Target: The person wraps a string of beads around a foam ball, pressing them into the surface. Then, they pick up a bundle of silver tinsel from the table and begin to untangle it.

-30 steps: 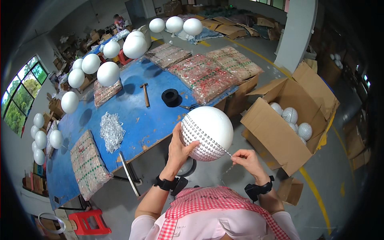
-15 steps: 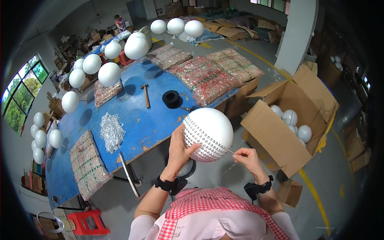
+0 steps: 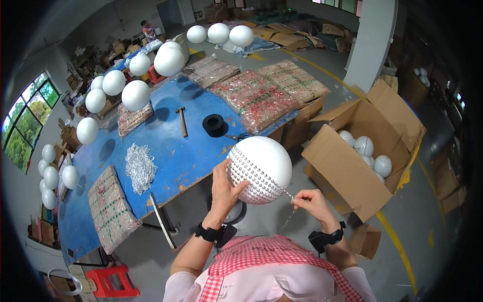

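A large white ball point(image 3: 269, 158) is held up in front of me, past the near edge of the table. Rows of small silver beads wrap its lower left part. My left hand point(image 3: 225, 187) grips the ball's left side, thumb lying over the beaded rows. My right hand point(image 3: 310, 202) pinches a thin bead string point(image 3: 288, 217) just right of the ball. One stretch of the string runs from the pinch to the beads; its loose end dangles below.
The blue table point(image 3: 183, 161) carries a hammer point(image 3: 182, 122), a black tape roll point(image 3: 215, 125), a silver strand heap point(image 3: 140, 167) and plastic-wrapped packs point(image 3: 255, 100). White balls point(image 3: 136, 95) stand along its left. At right, an open carton point(image 3: 347, 171) holds beaded balls. A red stool point(image 3: 113, 282) sits lower left.
My right hand has shifted slightly down and left, still pinching the bead string. The ball and my left hand have barely moved.
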